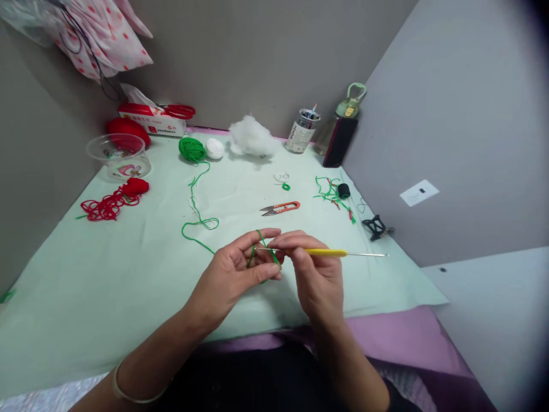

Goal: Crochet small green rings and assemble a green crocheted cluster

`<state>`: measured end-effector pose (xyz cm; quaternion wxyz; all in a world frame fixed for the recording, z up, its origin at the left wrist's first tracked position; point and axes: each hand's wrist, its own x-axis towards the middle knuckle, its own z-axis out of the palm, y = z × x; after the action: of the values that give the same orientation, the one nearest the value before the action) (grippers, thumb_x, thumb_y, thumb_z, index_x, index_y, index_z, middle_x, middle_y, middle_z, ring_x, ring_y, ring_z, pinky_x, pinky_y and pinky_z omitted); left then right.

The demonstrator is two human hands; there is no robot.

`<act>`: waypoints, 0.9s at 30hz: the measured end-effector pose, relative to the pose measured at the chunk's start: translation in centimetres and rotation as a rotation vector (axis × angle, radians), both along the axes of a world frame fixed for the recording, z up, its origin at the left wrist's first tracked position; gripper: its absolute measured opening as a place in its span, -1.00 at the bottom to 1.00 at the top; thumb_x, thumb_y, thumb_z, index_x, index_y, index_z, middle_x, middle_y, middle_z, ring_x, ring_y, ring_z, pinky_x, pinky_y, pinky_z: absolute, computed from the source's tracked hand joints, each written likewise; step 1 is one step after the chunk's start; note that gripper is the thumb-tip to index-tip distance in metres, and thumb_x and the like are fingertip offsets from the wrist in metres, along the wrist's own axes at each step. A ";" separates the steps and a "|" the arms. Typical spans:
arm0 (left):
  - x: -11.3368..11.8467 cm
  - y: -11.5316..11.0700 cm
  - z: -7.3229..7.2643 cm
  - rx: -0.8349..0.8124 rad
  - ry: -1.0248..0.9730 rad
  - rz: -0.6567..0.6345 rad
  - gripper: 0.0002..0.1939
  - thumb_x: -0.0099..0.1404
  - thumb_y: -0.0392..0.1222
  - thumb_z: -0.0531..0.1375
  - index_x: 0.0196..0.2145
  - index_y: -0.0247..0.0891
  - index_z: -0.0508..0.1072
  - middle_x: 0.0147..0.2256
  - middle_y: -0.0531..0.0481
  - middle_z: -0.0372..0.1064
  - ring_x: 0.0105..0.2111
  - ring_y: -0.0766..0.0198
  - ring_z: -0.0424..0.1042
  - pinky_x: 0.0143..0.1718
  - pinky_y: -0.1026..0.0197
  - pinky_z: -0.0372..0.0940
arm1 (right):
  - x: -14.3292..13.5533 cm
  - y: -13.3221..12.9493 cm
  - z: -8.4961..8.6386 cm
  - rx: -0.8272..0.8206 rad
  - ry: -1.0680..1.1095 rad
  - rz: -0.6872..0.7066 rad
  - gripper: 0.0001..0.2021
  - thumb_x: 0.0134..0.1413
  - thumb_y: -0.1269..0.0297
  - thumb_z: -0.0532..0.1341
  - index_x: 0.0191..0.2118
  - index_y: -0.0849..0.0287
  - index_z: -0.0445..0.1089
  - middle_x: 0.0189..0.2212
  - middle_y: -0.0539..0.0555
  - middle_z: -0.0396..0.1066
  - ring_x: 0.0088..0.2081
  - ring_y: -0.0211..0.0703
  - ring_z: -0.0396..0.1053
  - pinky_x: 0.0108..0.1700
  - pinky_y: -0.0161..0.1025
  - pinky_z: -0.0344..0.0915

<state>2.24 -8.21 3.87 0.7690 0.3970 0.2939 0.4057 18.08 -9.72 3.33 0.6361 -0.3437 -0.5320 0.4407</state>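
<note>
My left hand [240, 266] has green yarn [252, 256] looped over its fingers and pinches it between thumb and fingertips. A yellow-handled crochet hook [326, 252] lies level in my right hand [315, 274], gripped between thumb and fingers. Its thin metal tip reaches left to the yarn at my left fingers, and its other metal end points right. From the left hand the yarn trails over the table to a green yarn ball [192, 149]. Whether the hook's tip sits inside a loop, I cannot tell.
Orange-handled thread snips [281, 208] lie beyond my hands, near a small green crocheted ring [286, 186]. Tangled red yarn [114, 203] and a clear tub [128, 166] are at left. White stuffing [253, 137], a pen tin [302, 133] and a phone [340, 142] stand at the back.
</note>
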 end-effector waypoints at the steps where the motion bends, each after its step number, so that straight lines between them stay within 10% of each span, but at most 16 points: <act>1: 0.0 0.0 -0.1 0.006 0.014 0.000 -0.48 0.20 -0.27 0.41 0.11 -0.04 0.50 -0.31 0.10 0.42 -0.26 0.36 0.45 -0.10 0.25 0.28 | 0.0 0.0 -0.1 -0.002 -0.004 -0.012 -0.83 0.32 0.27 0.22 -0.18 0.05 0.59 -0.23 0.07 0.52 -0.25 -0.18 0.41 -0.20 -0.19 0.35; 15: -0.4 0.4 0.3 0.087 0.080 0.078 -0.63 0.32 -0.15 0.32 0.08 -0.15 0.54 -0.24 0.00 0.52 -0.17 0.22 0.48 0.01 0.17 0.28 | 0.1 0.1 -0.2 -0.007 -0.007 -0.053 -0.83 0.33 0.25 0.21 -0.20 0.06 0.58 -0.27 0.05 0.50 -0.35 -0.22 0.38 -0.25 -0.19 0.35; 21: 1.3 -0.6 -0.3 0.011 0.035 0.250 -0.45 0.19 -0.27 0.41 0.14 -0.08 0.49 -0.36 0.11 0.45 -0.21 0.29 0.44 -0.03 0.24 0.28 | -0.8 -0.7 -0.4 0.270 -0.480 -0.306 -0.73 0.27 0.44 0.23 -0.06 -0.07 0.57 -0.15 0.09 0.52 -0.13 -0.07 0.45 -0.12 -0.07 0.40; 27: 1.2 -0.6 -0.2 -0.166 -0.126 0.071 -0.51 0.21 -0.24 0.41 0.11 -0.19 0.52 -0.32 0.04 0.48 -0.23 0.30 0.44 -0.01 0.22 0.27 | -1.1 -0.9 -0.4 0.309 -0.452 -0.388 -0.72 0.27 0.43 0.24 -0.05 -0.09 0.58 -0.14 0.10 0.54 -0.10 -0.03 0.46 -0.07 -0.02 0.41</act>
<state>3.41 -8.85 3.71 0.8013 0.2949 0.2916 0.4313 16.95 -10.62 2.90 0.6188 -0.4271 -0.6447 0.1380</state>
